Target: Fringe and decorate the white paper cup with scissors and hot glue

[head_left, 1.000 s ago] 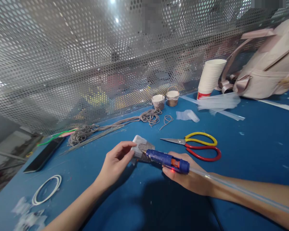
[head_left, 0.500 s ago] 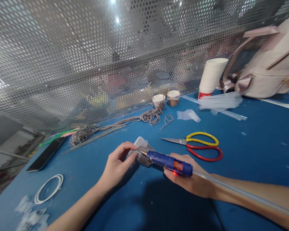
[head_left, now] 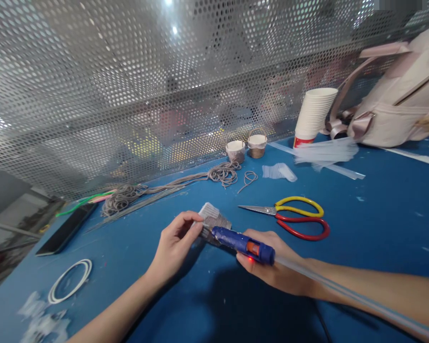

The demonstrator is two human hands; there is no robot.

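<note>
In the head view, my left hand (head_left: pixel 175 240) pinches a small piece with a white ribbed end and grey cord-like wrapping (head_left: pixel 217 218), a little basket or cup on its side. Its near part is partly hidden by my fingers and the tool. My right hand (head_left: pixel 288 271) is wrapped round a blue hot glue gun (head_left: pixel 232 239), with a red light glowing below its body. The nozzle points left and rests at or very close to the wrapped piece, by my left fingertips. From the gun's rear a long clear glue stick (head_left: pixel 329 272) runs over my right forearm.
Scissors (head_left: pixel 289 214) with yellow and red handles lie beyond my right hand. Two small cord-wrapped baskets (head_left: pixel 256 147), grey cord (head_left: pixel 223 174), stacked paper cups (head_left: pixel 314 114), clear strips (head_left: pixel 325 153) and a backpack (head_left: pixel 386 112) line the back. At left are a phone (head_left: pixel 66 231) and a white coil (head_left: pixel 52 290).
My right hand and the glue gun have shifted slightly left, bringing the nozzle farther toward my left fingertips. My left hand keeps its pinch on the wrapped piece, almost unmoved.
</note>
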